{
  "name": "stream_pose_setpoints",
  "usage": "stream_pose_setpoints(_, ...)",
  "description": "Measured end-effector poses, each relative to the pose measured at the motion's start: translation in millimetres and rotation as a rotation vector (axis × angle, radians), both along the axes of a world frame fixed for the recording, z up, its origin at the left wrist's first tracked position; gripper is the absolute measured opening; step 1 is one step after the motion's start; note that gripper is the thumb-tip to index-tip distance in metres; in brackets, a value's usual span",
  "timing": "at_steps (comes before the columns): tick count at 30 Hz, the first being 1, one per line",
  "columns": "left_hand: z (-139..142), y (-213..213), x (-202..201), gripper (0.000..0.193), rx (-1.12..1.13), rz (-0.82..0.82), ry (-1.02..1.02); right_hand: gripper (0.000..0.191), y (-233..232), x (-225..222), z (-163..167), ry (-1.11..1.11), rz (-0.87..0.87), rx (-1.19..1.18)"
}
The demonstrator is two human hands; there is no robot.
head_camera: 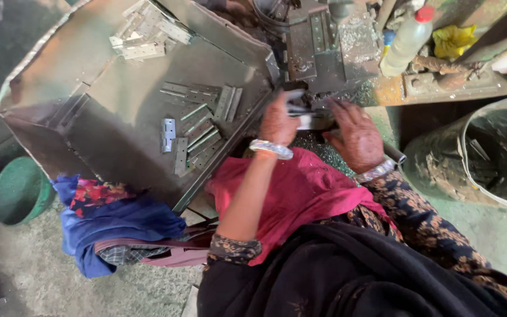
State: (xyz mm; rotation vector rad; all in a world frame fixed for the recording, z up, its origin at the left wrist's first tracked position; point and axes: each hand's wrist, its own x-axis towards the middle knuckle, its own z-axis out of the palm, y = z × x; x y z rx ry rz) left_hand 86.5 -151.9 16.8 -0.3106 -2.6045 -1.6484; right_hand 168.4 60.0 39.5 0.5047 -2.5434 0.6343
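Above the pink cloth [300, 188] on the lap, the left hand [278, 124] closes its grip on a small flat grey metal hinge piece [298, 108] at the machine's [324, 47] foot, while the right hand [356, 134] lies spread, palm down, beside it, gripping nothing visible.

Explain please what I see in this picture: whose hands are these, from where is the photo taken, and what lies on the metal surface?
The one picture comes from a camera worn on a person's head, looking down. The left hand and right hand are that person's own, both working at a small metal piece against a dark machine; which hand has the grip on it is unclear. To the left, a slanted metal tray carries flat metal hinges. A plastic bottle stands behind, a bucket at right.
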Motion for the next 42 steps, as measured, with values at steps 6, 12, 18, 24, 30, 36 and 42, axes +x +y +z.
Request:
stream_pose_setpoints(6, -13, 38, 22, 0.061, 0.231, -0.045, -0.109, 0.078, 2, 3, -17, -0.482, 0.013, -0.233)
stream_pose_setpoints(12, -35, 25, 26, 0.047, 0.456, -0.123, -0.291, 0.059, 8, -3, -56, -0.738, 0.209, -1.045)
stream_pose_setpoints(18, -42, 40, -4, 0.041, 0.205, -0.029, -0.137, 0.040, 18, -18, -52, -0.788, 0.066, -1.324)
stream_pose_setpoints(24, -10, 101, -86, 0.043, -0.575, 0.124, 0.052, 0.036, 73, -31, -31, -0.577, -0.143, -0.906)
stream_pose_setpoints(30, 10, 106, -125, 0.042, -0.987, 0.048, 0.176, 0.034, 93, -23, -55, -0.507, -0.200, -0.968)
stream_pose_setpoints(36, -14, 91, -38, 0.049, -1.029, -0.025, 0.332, 0.031, 89, -30, -84, -0.527, -0.109, -1.149)
stream_pose_setpoints(42, -5, 67, -16, 0.021, -0.957, 0.053, 0.765, 0.032, 93, -31, -87, -0.441, -0.111, -1.261)
